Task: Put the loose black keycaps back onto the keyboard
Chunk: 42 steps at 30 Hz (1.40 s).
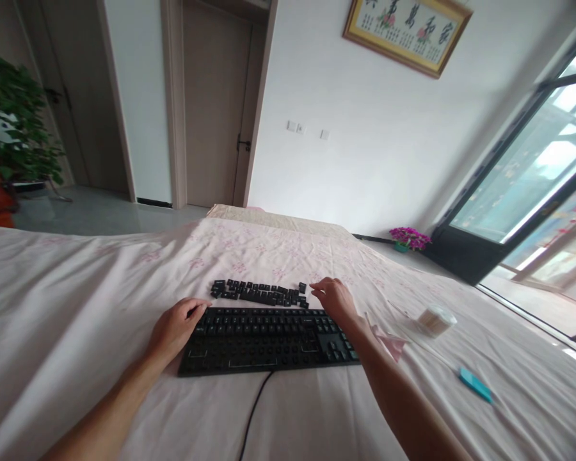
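A black keyboard (264, 354) lies on the cloth, its upper rows and right-hand block fitted with keycaps and its lower left part bare of them. Beyond its far edge lies a cluster of loose black keycaps (256, 296), with one keycap (302, 287) at the cluster's right end. My left hand (180, 322) is closed on the keyboard's far left corner, thumb and fingers together. Over the keyboard's far right corner, my right hand (333, 298) points its slightly parted fingers left, just beside that end keycap. Nothing shows between them.
A pale flowered cloth (288, 250) covers the surface. A black cable (255, 410) runs from the keyboard towards me. To the right are a pink cloth piece (392, 346), a round white container (436, 321) and a teal object (475, 384). A wall and doors stand beyond.
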Available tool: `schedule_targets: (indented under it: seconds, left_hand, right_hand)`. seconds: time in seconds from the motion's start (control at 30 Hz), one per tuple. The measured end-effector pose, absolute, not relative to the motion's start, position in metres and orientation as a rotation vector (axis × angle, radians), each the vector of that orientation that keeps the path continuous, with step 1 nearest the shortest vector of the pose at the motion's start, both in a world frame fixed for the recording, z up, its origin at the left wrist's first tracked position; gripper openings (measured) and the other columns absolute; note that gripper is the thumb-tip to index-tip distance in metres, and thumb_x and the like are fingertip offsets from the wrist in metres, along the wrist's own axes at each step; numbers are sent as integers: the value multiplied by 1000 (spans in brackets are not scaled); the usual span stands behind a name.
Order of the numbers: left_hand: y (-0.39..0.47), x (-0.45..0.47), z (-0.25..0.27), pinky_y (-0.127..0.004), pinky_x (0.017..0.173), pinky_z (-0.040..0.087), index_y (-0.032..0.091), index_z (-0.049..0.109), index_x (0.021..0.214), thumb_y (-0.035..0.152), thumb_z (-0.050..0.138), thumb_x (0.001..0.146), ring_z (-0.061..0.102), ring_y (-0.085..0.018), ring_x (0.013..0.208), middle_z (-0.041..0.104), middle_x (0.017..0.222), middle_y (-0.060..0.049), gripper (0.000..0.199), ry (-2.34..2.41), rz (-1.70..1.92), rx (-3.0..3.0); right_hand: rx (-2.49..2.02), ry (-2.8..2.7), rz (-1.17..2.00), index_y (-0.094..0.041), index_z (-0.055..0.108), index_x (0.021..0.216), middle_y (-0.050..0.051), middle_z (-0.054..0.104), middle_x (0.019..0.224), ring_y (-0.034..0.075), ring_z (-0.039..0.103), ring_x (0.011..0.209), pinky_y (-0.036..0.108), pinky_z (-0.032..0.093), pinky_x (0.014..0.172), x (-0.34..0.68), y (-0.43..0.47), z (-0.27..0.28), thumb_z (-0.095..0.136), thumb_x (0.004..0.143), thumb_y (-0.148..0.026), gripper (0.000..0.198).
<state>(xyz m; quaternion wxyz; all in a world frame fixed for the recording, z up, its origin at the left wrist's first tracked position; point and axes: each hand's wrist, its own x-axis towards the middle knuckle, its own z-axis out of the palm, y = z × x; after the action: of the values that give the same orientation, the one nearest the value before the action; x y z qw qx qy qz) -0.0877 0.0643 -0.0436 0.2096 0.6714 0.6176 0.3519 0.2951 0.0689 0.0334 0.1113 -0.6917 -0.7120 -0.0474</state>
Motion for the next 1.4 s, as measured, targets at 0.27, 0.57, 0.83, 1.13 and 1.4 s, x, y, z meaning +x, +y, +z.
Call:
schedule_targets:
  seconds: [0.27, 0.57, 0.83, 1.13, 1.4]
  left_hand:
    - [65, -89, -43, -24, 84, 44, 27, 69, 95, 44, 42, 86, 62, -18, 101, 70, 107, 2, 33, 1695, 971, 1859]
    - [65, -87, -43, -24, 83, 45, 26, 70, 94, 45, 43, 85, 64, -19, 99, 71, 106, 1, 35, 1695, 997, 1860]
    - [64, -87, -41, -24, 81, 46, 27, 71, 94, 43, 43, 84, 64, -18, 98, 71, 106, 2, 34, 1704, 988, 1858]
    - [63, -88, -42, -24, 82, 45, 28, 71, 95, 43, 43, 84, 63, -18, 98, 72, 104, 2, 34, 1706, 1005, 1861]
    - [65, -90, -46, -24, 83, 44, 28, 70, 97, 45, 43, 84, 63, -19, 100, 71, 107, 2, 34, 1724, 973, 1862]
  right_hand:
    - [-2130, -2170, -169, -29, 73, 101, 4, 67, 105, 23, 49, 104, 30, 34, 83, 296, 133, 16, 69, 76, -36, 26]
    - [-2152, -2312, -189, -28, 75, 90, 5, 68, 99, 24, 48, 101, 32, 30, 82, 292, 151, 14, 77, 69, -38, 23]
    - [-2163, -2349, -135, -27, 75, 92, 5, 71, 94, 24, 50, 101, 32, 31, 84, 290, 151, 14, 80, 63, -34, 30]
    - [-2010, -2277, -83, -32, 70, 106, -1, 68, 103, 21, 53, 100, 28, 37, 79, 294, 115, 38, 70, 74, -37, 32]
    - [-1671, -2335, -5, -33, 70, 105, 0, 67, 98, 20, 51, 96, 29, 39, 81, 302, 17, 45, 72, 73, -35, 31]
